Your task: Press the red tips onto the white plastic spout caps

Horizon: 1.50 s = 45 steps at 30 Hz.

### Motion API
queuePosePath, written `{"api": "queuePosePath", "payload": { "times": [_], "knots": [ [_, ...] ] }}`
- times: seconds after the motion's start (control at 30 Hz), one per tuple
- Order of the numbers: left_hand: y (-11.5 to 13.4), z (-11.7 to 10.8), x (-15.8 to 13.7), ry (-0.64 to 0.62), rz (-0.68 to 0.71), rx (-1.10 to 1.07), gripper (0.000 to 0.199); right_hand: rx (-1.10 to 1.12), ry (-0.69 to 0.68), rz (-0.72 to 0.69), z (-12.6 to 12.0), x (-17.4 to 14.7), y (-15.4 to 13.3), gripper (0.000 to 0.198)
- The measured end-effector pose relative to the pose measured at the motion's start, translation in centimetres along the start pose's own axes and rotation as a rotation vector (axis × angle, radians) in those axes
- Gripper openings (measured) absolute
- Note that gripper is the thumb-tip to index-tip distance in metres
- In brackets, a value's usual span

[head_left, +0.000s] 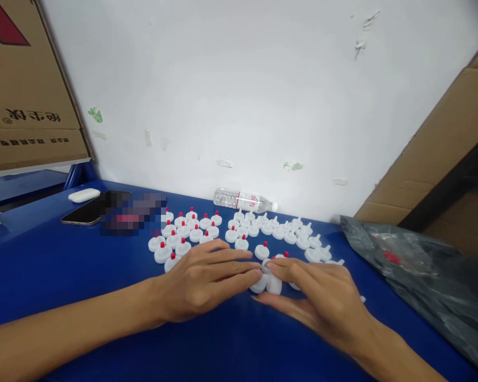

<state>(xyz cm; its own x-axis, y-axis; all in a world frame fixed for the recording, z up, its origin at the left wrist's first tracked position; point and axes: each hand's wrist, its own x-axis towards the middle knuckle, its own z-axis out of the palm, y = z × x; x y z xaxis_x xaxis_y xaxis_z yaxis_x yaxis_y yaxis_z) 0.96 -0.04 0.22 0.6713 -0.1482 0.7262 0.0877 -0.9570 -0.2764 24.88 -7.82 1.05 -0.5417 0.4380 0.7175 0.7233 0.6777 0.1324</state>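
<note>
Many white nozzle caps stand on the blue table (115, 297). Small red tips sit on those at the left and middle, such as the red-tipped cap (241, 243). Toward the right are caps with bare white spouts, like this bare cap (313, 255). My right hand (322, 289) has thumb and fingers closed around a white nozzle cap (274, 285), tilted on its side. My left hand (207, 273) lies palm down with fingers stretched out, their tips beside that cap and a neighbouring one. It covers some caps beneath it, and its thumb is hidden.
A clear plastic bottle (245, 201) lies along the wall. To the left are a dark phone (82, 212) and a white case (84, 196). On the right, a grey plastic bag (418, 297) carries a clear bag (406, 254) with red pieces. Cardboard (27, 85) stands at both sides.
</note>
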Motion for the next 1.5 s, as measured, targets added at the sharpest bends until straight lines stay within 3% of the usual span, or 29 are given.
{"api": "queuePosePath", "payload": {
  "times": [0.3, 0.53, 0.93, 1.07, 1.17, 1.3, 1.5],
  "knots": [
    [0.2, 0.7, 0.3, 0.002, -0.132, 0.006, 0.011, 0.075, -0.014, -0.025, -0.3, -0.3, 0.0, 0.024],
    [0.5, 0.3, 0.2, -0.051, -0.116, -0.106, 0.019, 0.104, 0.037, -0.069, -0.4, 0.0, -1.1, 0.025],
    [1.6, 0.5, 0.7, 0.014, -0.148, -0.239, 0.021, 0.073, 0.135, -0.127, -0.8, 0.7, -2.0, 0.011],
    [1.4, 0.4, 1.2, 0.009, -0.173, -0.175, 0.012, -0.047, 0.127, -0.153, -0.9, 0.9, -1.3, 0.013],
    [1.0, 0.7, 1.1, -0.002, -0.180, -0.063, 0.009, -0.226, 0.036, -0.171, -0.8, 0.8, -0.3, 0.020],
    [0.2, 1.1, 0.5, -0.144, -0.228, 0.005, 0.014, -0.325, -0.051, -0.067, -1.2, 0.6, 1.5, 0.018],
    [0.0, 1.3, 0.3, -0.348, -0.269, -0.031, 0.015, -0.493, 0.031, 0.205, -2.5, 0.8, 3.9, 0.011]
  ]
}}
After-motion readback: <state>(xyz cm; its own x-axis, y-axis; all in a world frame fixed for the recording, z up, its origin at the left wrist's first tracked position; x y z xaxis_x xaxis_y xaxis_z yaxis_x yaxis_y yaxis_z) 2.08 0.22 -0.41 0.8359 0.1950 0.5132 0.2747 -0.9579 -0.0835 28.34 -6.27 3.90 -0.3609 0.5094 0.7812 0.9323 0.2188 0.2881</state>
